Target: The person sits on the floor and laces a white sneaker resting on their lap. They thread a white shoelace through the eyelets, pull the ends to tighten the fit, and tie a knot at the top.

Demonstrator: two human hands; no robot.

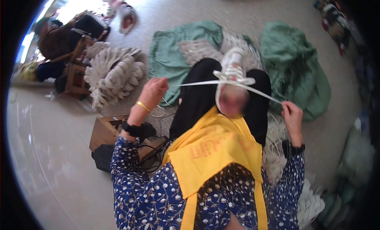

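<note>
A white lace-up shoe [233, 56] rests between my black-clad knees, its toe pointing away from me and its opening toward me. White shoelace [194, 84] crosses over the shoe in a bow-like knot with loops. My left hand [153, 94] is closed on one end, out to the left. Off to the right, my right hand [292, 115] pinches the other end. Both lengths look taut between the hands and the knot. The inside of the shoe is blurred.
Whitish shoes or shoe parts lie in a heap [114, 75] at left. Green cloth sacks [293, 71] lie ahead and right. A wooden box [107, 135] with dark cables stands by my left arm. Another person [59, 40] sits at far left. A yellow apron [213, 154] covers my lap.
</note>
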